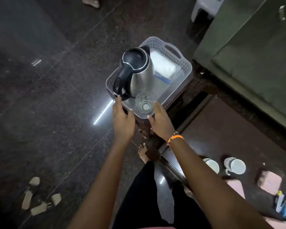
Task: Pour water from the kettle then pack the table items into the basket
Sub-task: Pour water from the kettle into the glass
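A translucent white plastic basket [182,63] stands on a small dark stool. Inside it a steel kettle [140,73] with a black lid and handle stands upright at the left. A clear drinking glass [144,103] stands at the near end, and a white folded packet [163,65] lies at the far end. My left hand [123,119] reaches toward the basket's near left corner, fingers straight, a fingertip by the kettle handle. My right hand [161,121] sits at the near right rim with fingers straight. Neither hand holds anything.
A dark table [221,138] extends to the right with two white cups [234,166], a pink cloth [269,180] and a blue-and-yellow item [284,205]. A green cabinet [254,55] stands behind. Sandals [38,199] lie on the dark floor at lower left.
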`<state>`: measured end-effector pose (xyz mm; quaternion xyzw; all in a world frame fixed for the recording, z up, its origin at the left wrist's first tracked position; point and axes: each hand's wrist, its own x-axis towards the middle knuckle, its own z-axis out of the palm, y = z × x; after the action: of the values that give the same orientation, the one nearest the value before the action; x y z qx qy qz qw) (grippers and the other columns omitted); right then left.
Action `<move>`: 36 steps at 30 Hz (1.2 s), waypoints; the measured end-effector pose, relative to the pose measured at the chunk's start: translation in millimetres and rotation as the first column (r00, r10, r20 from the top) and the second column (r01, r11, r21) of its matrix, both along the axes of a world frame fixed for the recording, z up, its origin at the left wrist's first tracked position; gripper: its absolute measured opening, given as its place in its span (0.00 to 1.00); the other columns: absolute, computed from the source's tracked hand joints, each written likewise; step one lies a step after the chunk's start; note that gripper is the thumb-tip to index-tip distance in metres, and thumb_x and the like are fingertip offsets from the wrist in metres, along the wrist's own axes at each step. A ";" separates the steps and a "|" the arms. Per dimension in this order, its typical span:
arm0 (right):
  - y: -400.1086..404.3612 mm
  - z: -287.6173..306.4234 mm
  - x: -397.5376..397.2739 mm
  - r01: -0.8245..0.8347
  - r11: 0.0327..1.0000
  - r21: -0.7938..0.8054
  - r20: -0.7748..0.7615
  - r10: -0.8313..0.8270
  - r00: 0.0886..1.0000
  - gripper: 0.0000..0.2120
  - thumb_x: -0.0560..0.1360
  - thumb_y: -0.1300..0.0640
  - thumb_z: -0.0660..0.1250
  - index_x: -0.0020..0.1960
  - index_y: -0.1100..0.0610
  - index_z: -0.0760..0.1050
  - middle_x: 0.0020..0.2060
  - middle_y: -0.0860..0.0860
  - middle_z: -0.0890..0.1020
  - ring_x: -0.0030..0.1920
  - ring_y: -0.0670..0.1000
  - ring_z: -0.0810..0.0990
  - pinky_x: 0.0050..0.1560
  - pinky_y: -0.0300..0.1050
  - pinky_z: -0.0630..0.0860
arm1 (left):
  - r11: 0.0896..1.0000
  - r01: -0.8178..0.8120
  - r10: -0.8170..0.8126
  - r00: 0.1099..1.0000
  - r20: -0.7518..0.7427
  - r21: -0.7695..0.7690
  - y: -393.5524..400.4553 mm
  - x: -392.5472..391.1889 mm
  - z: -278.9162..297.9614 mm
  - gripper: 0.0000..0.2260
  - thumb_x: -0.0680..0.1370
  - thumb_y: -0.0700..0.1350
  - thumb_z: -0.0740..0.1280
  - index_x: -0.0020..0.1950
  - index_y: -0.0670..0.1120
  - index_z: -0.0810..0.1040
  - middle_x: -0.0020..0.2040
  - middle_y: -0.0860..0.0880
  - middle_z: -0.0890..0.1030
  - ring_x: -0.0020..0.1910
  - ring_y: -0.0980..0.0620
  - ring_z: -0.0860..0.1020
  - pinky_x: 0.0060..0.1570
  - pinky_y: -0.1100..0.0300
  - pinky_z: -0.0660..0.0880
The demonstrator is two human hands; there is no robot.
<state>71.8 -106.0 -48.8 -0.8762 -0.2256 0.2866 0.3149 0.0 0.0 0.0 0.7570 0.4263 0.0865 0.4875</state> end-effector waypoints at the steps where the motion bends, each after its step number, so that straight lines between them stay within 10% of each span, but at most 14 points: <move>1: 10.6 -5.1 3.6 0.025 0.999 -0.024 -0.016 -0.025 1.000 0.30 0.77 0.61 0.61 0.74 0.67 0.52 0.75 0.62 0.57 0.76 0.57 0.54 0.73 0.40 0.49 | 1.000 -0.009 0.009 1.000 -0.001 -0.003 10.6 5.9 -1.0 0.27 0.78 0.41 0.60 0.76 0.47 0.56 0.75 0.49 0.61 0.73 0.53 0.60 0.67 0.64 0.56; 9: 56.6 -32.6 23.5 0.111 0.978 -0.175 -0.026 -0.117 0.993 0.44 0.71 0.59 0.71 0.75 0.67 0.45 0.75 0.61 0.52 0.76 0.58 0.51 0.75 0.46 0.52 | 0.999 -0.045 0.045 0.998 0.041 -0.006 59.0 43.6 -8.4 0.23 0.74 0.40 0.65 0.69 0.45 0.66 0.65 0.49 0.71 0.63 0.54 0.71 0.61 0.63 0.67; 19: 57.5 -43.7 29.1 0.209 0.971 -0.118 0.082 -0.201 0.976 0.41 0.59 0.61 0.77 0.67 0.59 0.62 0.63 0.56 0.68 0.59 0.59 0.76 0.55 0.49 0.75 | 0.985 0.120 -0.133 0.985 -0.106 -0.124 102.6 85.0 -22.5 0.14 0.66 0.48 0.76 0.46 0.45 0.78 0.37 0.50 0.80 0.41 0.48 0.80 0.39 0.58 0.76; 23: 46.5 -38.8 21.9 0.300 0.954 -0.022 0.126 -0.295 0.947 0.38 0.59 0.61 0.75 0.66 0.57 0.63 0.61 0.54 0.70 0.58 0.57 0.75 0.54 0.46 0.73 | 0.994 0.094 -0.097 0.994 -0.054 -0.057 102.4 86.5 -21.9 0.23 0.64 0.51 0.77 0.53 0.41 0.78 0.44 0.42 0.83 0.45 0.42 0.80 0.46 0.49 0.78; 31: -2.4 2.8 3.3 0.455 0.866 0.209 0.164 -0.489 0.857 0.40 0.59 0.59 0.76 0.67 0.55 0.64 0.63 0.51 0.70 0.63 0.43 0.69 0.63 0.30 0.67 | 0.997 0.061 -0.065 0.993 0.099 0.050 90.0 76.2 13.5 0.13 0.58 0.60 0.75 0.36 0.60 0.75 0.28 0.62 0.76 0.28 0.64 0.71 0.32 0.67 0.71; 36: -51.5 20.6 0.2 0.506 0.827 0.245 0.175 -0.551 0.816 0.41 0.59 0.62 0.75 0.69 0.56 0.63 0.64 0.52 0.68 0.64 0.46 0.70 0.65 0.37 0.70 | 0.990 0.104 -0.113 0.989 0.094 0.095 62.2 60.7 39.8 0.13 0.57 0.63 0.75 0.35 0.64 0.75 0.29 0.58 0.75 0.29 0.60 0.70 0.34 0.52 0.79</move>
<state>72.0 -157.5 -28.1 -0.8985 -0.0343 0.0578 0.4338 60.7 62.2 39.8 0.7951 0.3555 0.1163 0.4774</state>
